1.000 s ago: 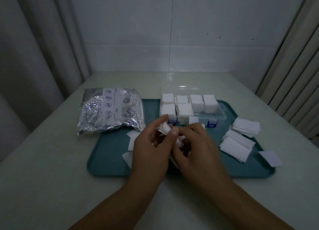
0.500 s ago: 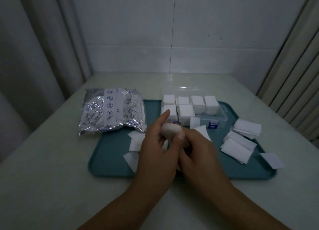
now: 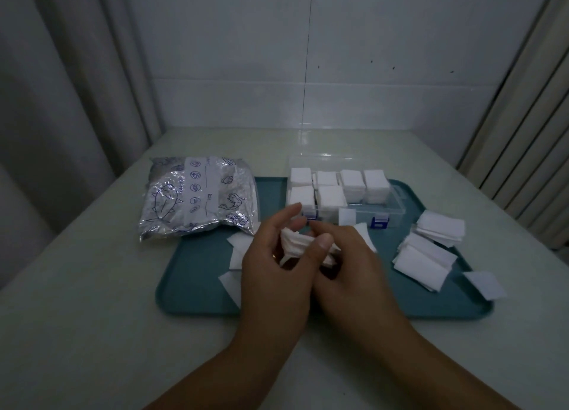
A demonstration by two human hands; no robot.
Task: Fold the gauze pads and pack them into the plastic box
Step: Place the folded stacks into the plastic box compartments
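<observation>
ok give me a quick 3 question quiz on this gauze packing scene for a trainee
1. True or false: the plastic box stands on the teal tray.
2. Which thing lies partly off the tray's left edge? A) the silver foil bag B) a pair of scissors C) a roll of tape
3. Fill in: both hands, left and right, hold a crumpled ____ above the tray.

Key: 1 true; 2 A; 3 gauze pad. The box's left and rear spaces hold folded pads, while its front right part looks bare. Loose flat white sheets lie on the tray's right side.
</observation>
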